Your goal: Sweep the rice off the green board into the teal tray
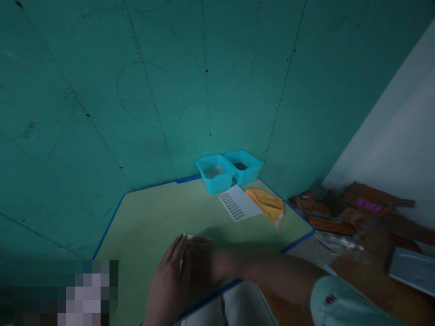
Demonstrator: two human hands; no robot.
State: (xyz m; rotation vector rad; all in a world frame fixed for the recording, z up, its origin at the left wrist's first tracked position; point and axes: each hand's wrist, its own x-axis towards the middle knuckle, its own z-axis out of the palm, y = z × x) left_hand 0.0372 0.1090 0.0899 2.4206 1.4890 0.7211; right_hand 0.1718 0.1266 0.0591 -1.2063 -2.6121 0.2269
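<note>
My left hand (172,272) is near the front of the table, its fingers stretched out and close together. Beside it and partly behind it, my right hand (201,260) reaches in from the right, low over the tabletop. That hand is dark and smeared, so its fingers do not show clearly. A narrow edge of a thin white piece (194,236) shows at the fingertips of both hands. The rest of it is covered, and its kind cannot be made out.
Two blue plastic baskets (217,183) stand at the table's back edge. In front lie a white card (242,203) with a row of dark strips and a yellow cloth (267,203). A green wall (152,136) rises behind; flattened cardboard (370,201) lies at right.
</note>
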